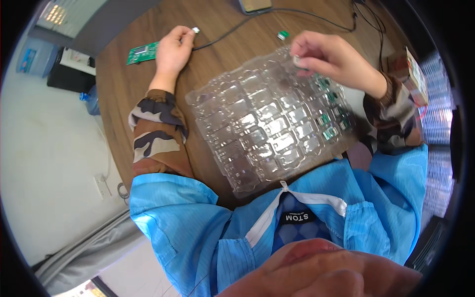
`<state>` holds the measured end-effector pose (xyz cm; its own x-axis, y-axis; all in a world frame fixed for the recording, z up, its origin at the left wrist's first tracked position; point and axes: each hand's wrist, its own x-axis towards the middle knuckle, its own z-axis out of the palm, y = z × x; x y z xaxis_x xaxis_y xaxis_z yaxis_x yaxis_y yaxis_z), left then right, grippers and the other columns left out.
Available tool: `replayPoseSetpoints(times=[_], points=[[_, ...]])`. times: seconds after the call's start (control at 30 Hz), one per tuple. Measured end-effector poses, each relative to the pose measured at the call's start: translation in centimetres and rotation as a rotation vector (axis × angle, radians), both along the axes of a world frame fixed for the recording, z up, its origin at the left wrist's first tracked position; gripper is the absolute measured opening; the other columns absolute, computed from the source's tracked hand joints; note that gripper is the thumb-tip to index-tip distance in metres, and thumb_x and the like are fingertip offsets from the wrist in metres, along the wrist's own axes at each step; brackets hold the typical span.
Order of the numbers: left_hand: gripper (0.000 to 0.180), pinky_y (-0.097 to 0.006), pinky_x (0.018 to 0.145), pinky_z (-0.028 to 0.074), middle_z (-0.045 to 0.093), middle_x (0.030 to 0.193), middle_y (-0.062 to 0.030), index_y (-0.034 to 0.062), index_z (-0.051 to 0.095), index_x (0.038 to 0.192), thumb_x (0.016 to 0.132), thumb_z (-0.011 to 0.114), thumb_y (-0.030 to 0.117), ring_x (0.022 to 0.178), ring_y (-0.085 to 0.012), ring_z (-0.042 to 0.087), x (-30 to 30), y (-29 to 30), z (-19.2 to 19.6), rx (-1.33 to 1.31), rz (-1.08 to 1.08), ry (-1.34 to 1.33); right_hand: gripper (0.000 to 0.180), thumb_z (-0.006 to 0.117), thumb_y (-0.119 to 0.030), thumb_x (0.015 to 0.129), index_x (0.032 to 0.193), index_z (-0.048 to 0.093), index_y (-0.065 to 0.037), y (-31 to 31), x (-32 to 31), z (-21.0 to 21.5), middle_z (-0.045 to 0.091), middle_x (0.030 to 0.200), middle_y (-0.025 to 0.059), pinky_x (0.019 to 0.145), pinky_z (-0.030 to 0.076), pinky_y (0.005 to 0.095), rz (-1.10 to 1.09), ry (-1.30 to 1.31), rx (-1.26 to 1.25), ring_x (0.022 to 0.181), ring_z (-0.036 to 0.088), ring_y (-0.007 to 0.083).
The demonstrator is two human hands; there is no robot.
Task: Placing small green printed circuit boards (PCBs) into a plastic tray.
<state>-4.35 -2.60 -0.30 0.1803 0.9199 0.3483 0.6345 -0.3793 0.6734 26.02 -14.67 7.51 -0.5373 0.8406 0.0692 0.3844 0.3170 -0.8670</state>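
My left hand [174,53] is closed in a pinch at the far left of the table, with a small whitish piece [196,30] at its fingertips. Beside it lies a green circuit board [140,53], partly covered by the hand. My right hand [329,57] hangs over the far right part of a clear plastic blister tray [237,185]. Between its thumb and fingers shows a small pale piece [296,60], mostly hidden. Several small green circuit boards [330,132] sit in the tray's right-hand compartments. Another small green board [283,35] rests on the table beyond the tray.
A black cable [227,36] runs from beside my left hand across the wooden table [116,94]. At the far edge lies a dark device [256,5]. More cables and a cardboard box [408,74] are at the right; stacked clear trays [438,114] stand beyond.
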Motion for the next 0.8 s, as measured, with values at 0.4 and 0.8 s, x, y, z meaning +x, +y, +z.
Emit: replayPoseSetpoints(times=[0.4, 0.8], points=[[0.019, -0.029, 0.051, 0.039, 0.056, 0.060, -0.0007, 0.0072, 0.061, 0.079, 0.081, 0.054, 0.024, 0.053, -0.0173, 0.049, 0.3, 0.4, -0.4, 0.031, 0.036, -0.164, 0.011, 0.059, -0.003, 0.077, 0.087, 0.062, -0.001, 16.1, -11.3, -3.0, 0.062, 0.073, 0.0043, 0.062, 0.050, 0.0182, -0.035, -0.094, -0.047, 0.065, 0.059, 0.0086], [0.017, -0.031, 0.050, 0.040, 0.055, 0.057, -0.0028, 0.0068, 0.059, 0.074, 0.079, 0.054, 0.022, 0.052, -0.0195, 0.049, 0.7, 0.9, -0.2, 0.063, 0.054, -0.161, 0.009, 0.061, -0.005, 0.073, 0.080, 0.063, 0.000, 17.8, -12.4, -4.0, 0.063, 0.069, 0.0053, 0.059, 0.051, 0.0181, -0.156, -0.058, 0.003, 0.061, 0.061, 0.0095]])
